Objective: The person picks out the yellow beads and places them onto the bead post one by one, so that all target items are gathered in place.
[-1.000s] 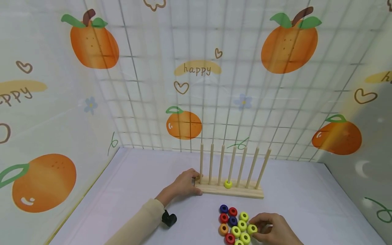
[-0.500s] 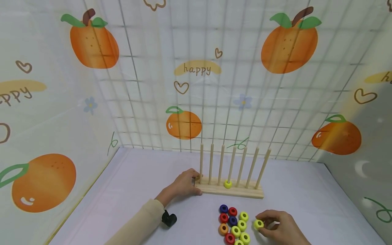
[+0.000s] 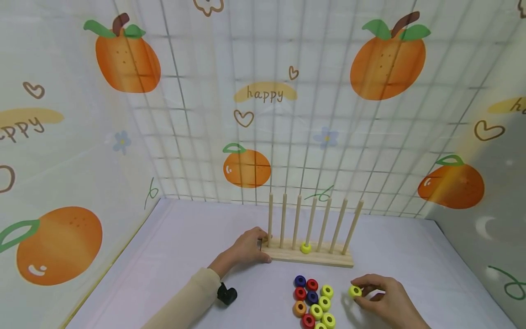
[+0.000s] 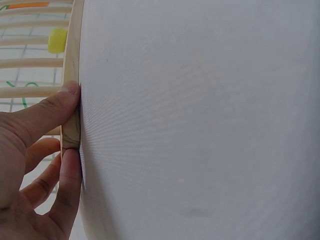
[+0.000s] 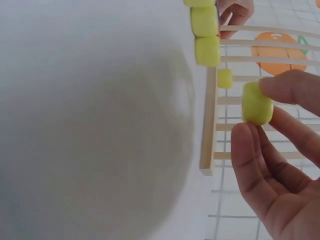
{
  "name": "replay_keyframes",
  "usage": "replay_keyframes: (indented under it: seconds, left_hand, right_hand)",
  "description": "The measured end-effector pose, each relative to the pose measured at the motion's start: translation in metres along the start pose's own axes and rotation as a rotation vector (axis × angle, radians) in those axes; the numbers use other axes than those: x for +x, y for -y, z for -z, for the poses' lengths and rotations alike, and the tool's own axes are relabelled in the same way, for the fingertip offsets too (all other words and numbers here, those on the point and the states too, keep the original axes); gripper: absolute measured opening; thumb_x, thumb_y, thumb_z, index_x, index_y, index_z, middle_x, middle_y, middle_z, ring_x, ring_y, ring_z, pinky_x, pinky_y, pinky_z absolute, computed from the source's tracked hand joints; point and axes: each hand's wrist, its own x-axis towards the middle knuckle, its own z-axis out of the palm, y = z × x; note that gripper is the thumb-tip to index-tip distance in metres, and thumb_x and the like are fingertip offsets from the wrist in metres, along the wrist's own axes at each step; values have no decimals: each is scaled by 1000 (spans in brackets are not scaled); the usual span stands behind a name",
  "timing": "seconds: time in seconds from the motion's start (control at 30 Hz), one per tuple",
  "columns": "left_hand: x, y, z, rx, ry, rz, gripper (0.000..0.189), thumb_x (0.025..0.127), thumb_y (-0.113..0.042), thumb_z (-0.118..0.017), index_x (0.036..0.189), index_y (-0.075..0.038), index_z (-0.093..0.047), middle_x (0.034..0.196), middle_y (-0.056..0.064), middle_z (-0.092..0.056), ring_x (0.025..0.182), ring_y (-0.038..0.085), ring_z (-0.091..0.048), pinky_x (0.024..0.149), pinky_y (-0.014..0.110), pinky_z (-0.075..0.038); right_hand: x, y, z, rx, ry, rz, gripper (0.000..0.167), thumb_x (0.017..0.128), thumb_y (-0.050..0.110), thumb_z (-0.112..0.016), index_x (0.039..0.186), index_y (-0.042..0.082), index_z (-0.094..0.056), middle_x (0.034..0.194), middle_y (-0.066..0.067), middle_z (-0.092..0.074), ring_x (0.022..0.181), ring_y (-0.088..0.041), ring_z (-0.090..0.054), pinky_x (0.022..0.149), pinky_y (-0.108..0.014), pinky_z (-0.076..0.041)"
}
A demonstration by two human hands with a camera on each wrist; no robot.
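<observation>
A wooden rack with several upright pegs stands on the table; one yellow bead sits at the foot of its middle peg. My left hand grips the rack's left end, thumb on the front edge and fingers around the end, as the left wrist view also shows. Between thumb and fingers, my right hand pinches another yellow bead, lifted off the table to the right of the loose beads. Those loose beads lie grouped before the rack: yellow beads, red beads, blue beads and an orange bead.
A small black object lies beside the left sleeve. White table cloth covers the surface. Printed curtains with orange fruit pictures enclose the back and sides. The lowest loose beads are cut off by the frame.
My right hand has drawn one yellow bead out of the group, moving it right and slightly up toward the rack's side. The left hand keeps its grip on the rack.
</observation>
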Motion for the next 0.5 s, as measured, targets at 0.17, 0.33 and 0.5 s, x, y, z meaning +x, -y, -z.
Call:
replay_keyframes:
  seconds: [0.17, 0.33, 0.5]
  left_hand:
    - [-1, -1, 0, -4, 4, 9, 68, 70, -33, -92, 124, -2, -66, 117, 2, -61, 113, 25, -58, 97, 42, -47]
    - [-2, -2, 1, -4, 5, 7, 67, 70, -33, -92, 124, -2, -66, 116, 2, -61, 113, 24, -58, 97, 42, -47]
    - [-1, -2, 1, -8, 3, 6, 67, 69, -33, -93, 123, -3, -67, 115, 1, -61, 112, 24, -58, 96, 42, -47]
  right_hand:
    - [1, 3, 4, -5, -47, 38, 30, 76, 11, -87, 103, 8, -75, 96, 0, -71, 78, -8, -63, 63, -27, -55]
    - [3, 10, 6, -13, -102, -3, 31, 75, 8, -87, 104, 9, -76, 96, 1, -72, 77, -9, -64, 63, -26, -55]
    - [6, 17, 9, -22, -134, -4, 32, 74, 6, -88, 104, 9, -75, 94, 2, -72, 77, -9, -63, 64, -25, -55]
